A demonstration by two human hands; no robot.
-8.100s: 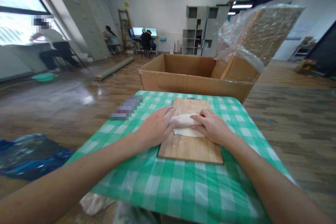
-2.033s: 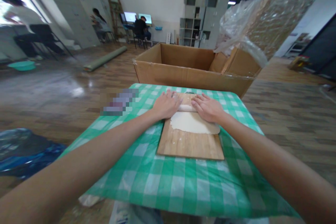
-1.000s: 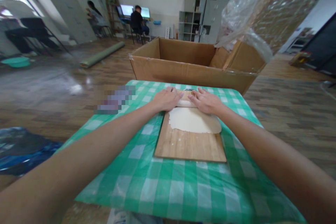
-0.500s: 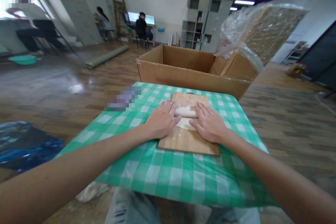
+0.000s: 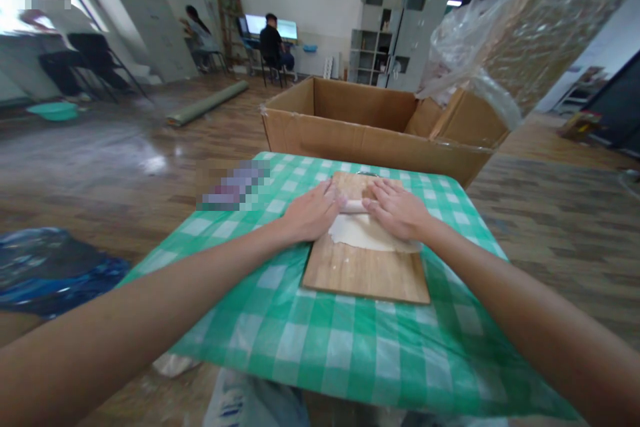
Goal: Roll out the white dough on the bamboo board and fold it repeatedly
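Far left, a blue and grey plastic bag (image 5: 55,270) is slumped on the floor (image 5: 170,200), with a teal basin (image 5: 53,111) further back and a rolled-up mat (image 5: 207,103) past that. On the back left edge of the green checked tabletop (image 5: 300,347) there's a flat thing (image 5: 234,185), too pixelated to make out.

Then the left hand (image 5: 315,210): palm down on the left end of a white roll (image 5: 354,207), fingers pretty straight, not clenched. Can't tell from here if there's a pin inside that roll.

The roll lies crosswise on a wooden board (image 5: 367,275), toward the far end, and a thin dough sheet (image 5: 367,233) spreads out on the near side. The board points lengthwise away from the person, I'd guess so both arms reach it evenly.

Right hand (image 5: 397,208) mirrors the left, laid flat over the other end, partly above the sheet. 1 palm per end probably keeps the pressure even and the roll straight.

Behind the tabletop sits a big cardboard box (image 5: 350,137), and a plastic-wrapped slab (image 5: 545,47) tilts up at its right end.
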